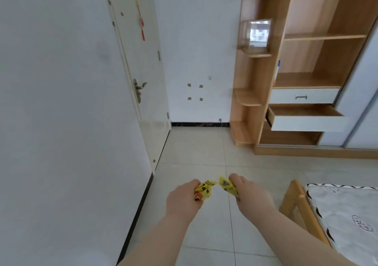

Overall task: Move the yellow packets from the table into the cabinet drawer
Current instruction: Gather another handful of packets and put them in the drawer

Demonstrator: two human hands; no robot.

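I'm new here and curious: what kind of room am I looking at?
Most likely a home bedroom: a wooden wardrobe with shelves and drawers, a mattress on a wooden bed frame, and a white door with a lever handle.

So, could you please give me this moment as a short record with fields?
left grip: holds a bunch of yellow packets
right grip: holds a further yellow packet; exact count unclear
open drawer: lower of two, pulled out, no packets visible inside
upper drawer: shut
cabinet: ahead and to the right, across the tiled floor
stage: packets in hand, not yet at the drawer
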